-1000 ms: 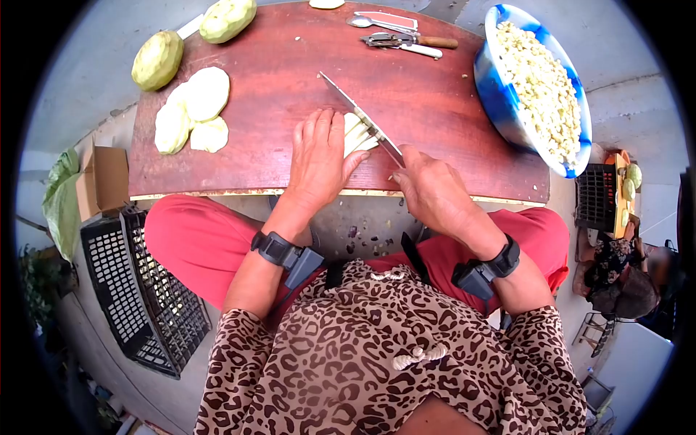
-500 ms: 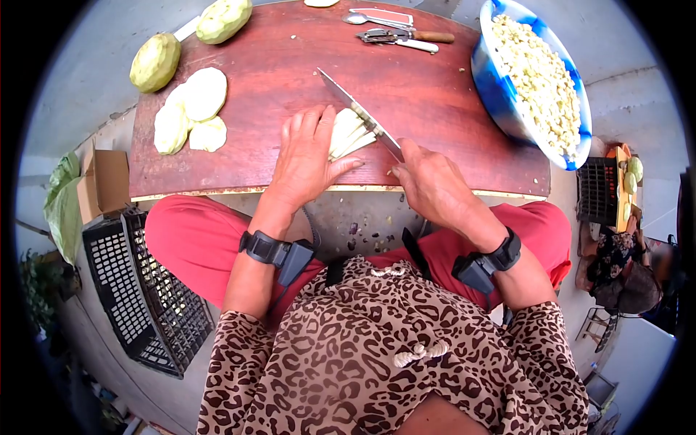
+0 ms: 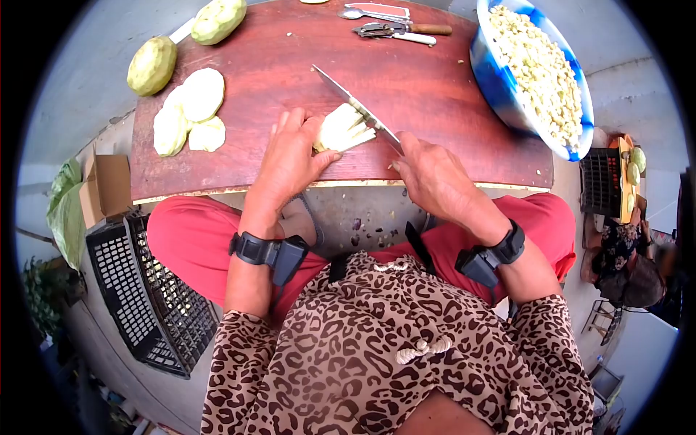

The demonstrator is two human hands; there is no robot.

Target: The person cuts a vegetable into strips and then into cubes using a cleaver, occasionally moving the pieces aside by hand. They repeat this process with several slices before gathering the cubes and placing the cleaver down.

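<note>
My right hand [image 3: 438, 174] is closed around the handle of a long kitchen knife [image 3: 355, 104]. The blade slants up and left, lying against the right side of a small stack of pale eggplant strips [image 3: 342, 129], apparently peeled. My left hand [image 3: 290, 152] grips the stack's left side, thumb at its near edge and fingers bent behind. Round eggplant slices [image 3: 202, 94] lie in a loose pile on the left of the red wooden table [image 3: 268, 65]. Beyond them are two whole peeled eggplants [image 3: 152, 65].
A blue and white basin [image 3: 500, 94] full of diced pieces stands at the table's right. Along the far edge lie a peeler [image 3: 377, 30], a spoon [image 3: 351, 13] and a wooden-handled tool [image 3: 431, 30]. Black crates [image 3: 138, 297] stand on the floor at left. Another person [image 3: 620, 254] is at far right.
My left hand has slid slightly left and its fingers have drawn back, showing more of the strips. The strips look more spread out. The knife stays almost in place.
</note>
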